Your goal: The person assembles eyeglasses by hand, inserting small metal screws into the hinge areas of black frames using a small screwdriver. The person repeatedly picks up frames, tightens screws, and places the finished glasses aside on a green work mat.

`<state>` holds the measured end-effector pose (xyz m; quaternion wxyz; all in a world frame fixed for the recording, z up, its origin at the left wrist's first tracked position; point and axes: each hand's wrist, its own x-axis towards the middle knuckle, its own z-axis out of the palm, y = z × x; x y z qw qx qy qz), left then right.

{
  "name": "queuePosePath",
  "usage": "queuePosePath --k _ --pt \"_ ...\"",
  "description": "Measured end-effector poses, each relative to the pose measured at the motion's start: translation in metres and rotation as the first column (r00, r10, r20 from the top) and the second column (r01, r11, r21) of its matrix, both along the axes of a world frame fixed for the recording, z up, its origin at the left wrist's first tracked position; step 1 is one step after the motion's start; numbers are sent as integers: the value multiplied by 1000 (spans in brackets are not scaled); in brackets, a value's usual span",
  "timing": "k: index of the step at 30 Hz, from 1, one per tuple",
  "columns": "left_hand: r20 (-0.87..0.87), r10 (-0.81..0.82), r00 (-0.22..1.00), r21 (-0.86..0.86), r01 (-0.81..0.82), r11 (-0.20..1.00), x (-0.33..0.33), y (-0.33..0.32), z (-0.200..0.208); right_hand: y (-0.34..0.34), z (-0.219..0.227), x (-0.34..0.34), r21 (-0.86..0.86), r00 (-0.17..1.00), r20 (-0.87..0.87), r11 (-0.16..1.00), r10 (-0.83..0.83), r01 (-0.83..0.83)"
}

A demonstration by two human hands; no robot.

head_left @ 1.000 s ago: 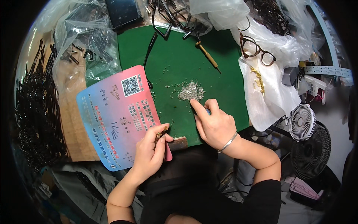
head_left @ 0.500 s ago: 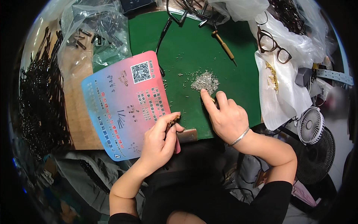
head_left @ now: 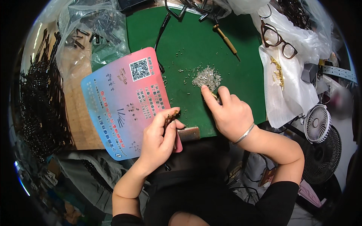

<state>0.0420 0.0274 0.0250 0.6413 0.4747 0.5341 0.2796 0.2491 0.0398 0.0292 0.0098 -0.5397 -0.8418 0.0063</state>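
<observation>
Two bare hands are at work over the green mat in front of me. Thumb and fingers of the left hand pinch a small dark brown piece, much of it hidden by the grip. On the right hand, the index finger points out, its tip at the near edge of a heap of tiny silvery metal bits, with the other fingers bent. A gold-toned tip shows beside that index finger; I can't tell how firmly it is held. A silver bracelet circles that wrist.

Just beyond the left fingertips, at the mat's near edge, sits a flat brown block. Under the left hand lies a pink-and-blue printed sheet, overlapping the mat and the wooden tabletop. Loose bits dot the mat between sheet and heap.

Farther up, a brass-coloured screwdriver lies slantwise. Over to the right, brown eyeglass frames and small gold pieces rest on white wrapping, near a white fan. Far left, dark slender parts are piled beside a clear plastic bag.
</observation>
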Motion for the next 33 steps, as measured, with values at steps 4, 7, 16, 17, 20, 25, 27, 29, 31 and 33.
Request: queuePosePath --k 4,7,16,17,20,25,27,29,31,33 --pt "-25 15 1000 132 -12 991 2 -4 -5 0 16 -2 -357 904 -410 933 -117 -41" --pt "-112 2 994 226 23 974 5 -5 -3 -2 27 -3 -600 785 -557 785 -271 -156" --pt "-171 11 985 225 28 974 5 -7 -5 -1 28 2 -573 833 -485 817 -266 -72" --pt "-158 10 987 237 28 971 4 -8 -6 -3 26 9 -504 865 -451 863 -220 -43" --pt "-127 3 992 235 27 972 6 -7 -7 0 22 16 -322 911 -382 946 -152 23" --pt "-120 -21 993 194 44 980 8 -3 0 -1 8 8 -147 946 -298 985 -128 88" --pt "-126 -17 992 217 45 975 8 -3 0 -1 6 8 -127 943 -308 988 -125 90" --pt "-129 -18 992 221 47 974 8 -3 0 -1 6 7 -129 958 -268 989 -102 69" --pt "-127 -22 992 206 48 977 7 -3 -1 -1 6 8 -120 967 -240 991 -80 52" --pt "-127 -17 992 207 43 977 8 -4 -1 -3 3 9 -107 971 -231 994 -56 32"
